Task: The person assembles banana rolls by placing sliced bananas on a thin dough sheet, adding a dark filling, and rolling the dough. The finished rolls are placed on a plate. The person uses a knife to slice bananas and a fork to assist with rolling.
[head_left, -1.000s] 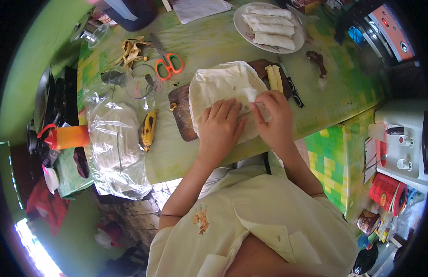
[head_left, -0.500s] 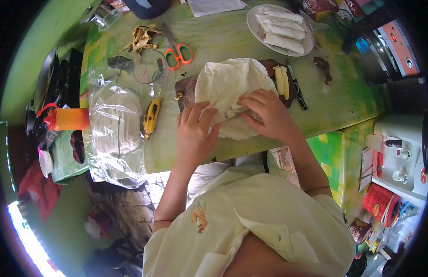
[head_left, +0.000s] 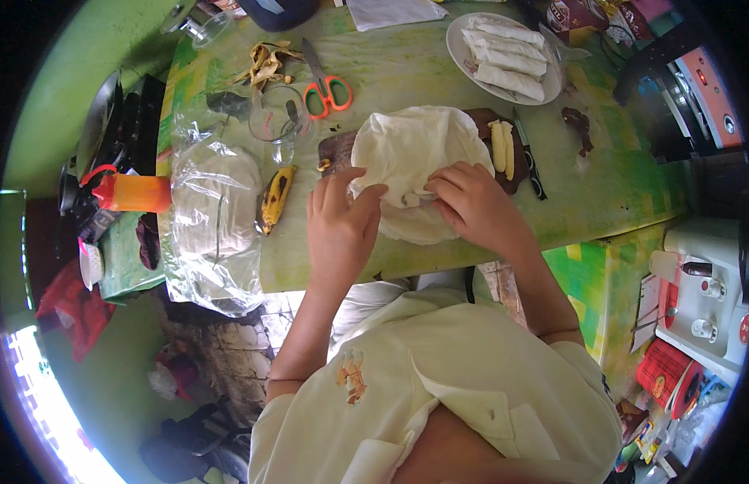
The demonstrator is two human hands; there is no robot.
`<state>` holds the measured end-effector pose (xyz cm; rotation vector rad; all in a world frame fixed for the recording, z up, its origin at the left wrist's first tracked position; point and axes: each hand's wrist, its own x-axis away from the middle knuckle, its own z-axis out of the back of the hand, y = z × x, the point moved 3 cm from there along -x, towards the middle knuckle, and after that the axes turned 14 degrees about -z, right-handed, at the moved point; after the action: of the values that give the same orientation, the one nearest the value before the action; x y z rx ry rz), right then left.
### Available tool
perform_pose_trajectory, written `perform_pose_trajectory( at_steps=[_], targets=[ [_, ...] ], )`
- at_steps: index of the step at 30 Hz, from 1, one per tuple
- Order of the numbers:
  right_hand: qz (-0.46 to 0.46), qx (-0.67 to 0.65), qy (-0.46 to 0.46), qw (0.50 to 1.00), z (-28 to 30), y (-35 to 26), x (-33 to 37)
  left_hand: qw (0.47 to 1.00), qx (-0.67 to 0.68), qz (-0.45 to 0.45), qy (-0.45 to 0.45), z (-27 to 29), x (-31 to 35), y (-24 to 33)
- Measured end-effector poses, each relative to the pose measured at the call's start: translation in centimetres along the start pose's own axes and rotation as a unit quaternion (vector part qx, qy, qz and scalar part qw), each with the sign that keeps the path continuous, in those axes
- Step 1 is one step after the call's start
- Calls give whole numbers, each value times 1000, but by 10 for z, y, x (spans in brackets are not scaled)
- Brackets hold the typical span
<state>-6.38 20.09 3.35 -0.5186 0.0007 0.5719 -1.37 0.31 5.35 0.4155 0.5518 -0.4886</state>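
White wrapper (head_left: 416, 149) on brd (head_left: 336, 150); R hand (head_left: 483, 206) pinching its fold, L hand (head_left: 341, 226) loosely spread nr edge.

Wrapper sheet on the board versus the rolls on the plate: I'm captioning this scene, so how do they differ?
The wrapper sheet is spread broad and roughly round; the rolls are narrow and cylindrical. The wrapper sheet lies over the dark board, under the fingers of the right hand; the rolls lie side by side on the plate, untouched. Both look whitish.
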Motion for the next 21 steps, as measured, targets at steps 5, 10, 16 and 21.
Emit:
perform_pose_trajectory(
  at_steps=[5, 10, 16, 21],
  targets=[
    [-20, -58, 49, 997, -7, -6, 8, 964, 95, 242, 54, -9, 10, 9],
    [-9, -36, 12, 999, -5, -13, 8, 942, 165, 290, 36, -20, 37, 16],
    [10, 51, -13, 999, -9, -19, 9, 905, 261, 323, 99, -18, 45, 27],
    [20, 63, -2, 998, -10, -24, 5, 875, 307, 367, 71, -25, 50, 20]
  ],
)
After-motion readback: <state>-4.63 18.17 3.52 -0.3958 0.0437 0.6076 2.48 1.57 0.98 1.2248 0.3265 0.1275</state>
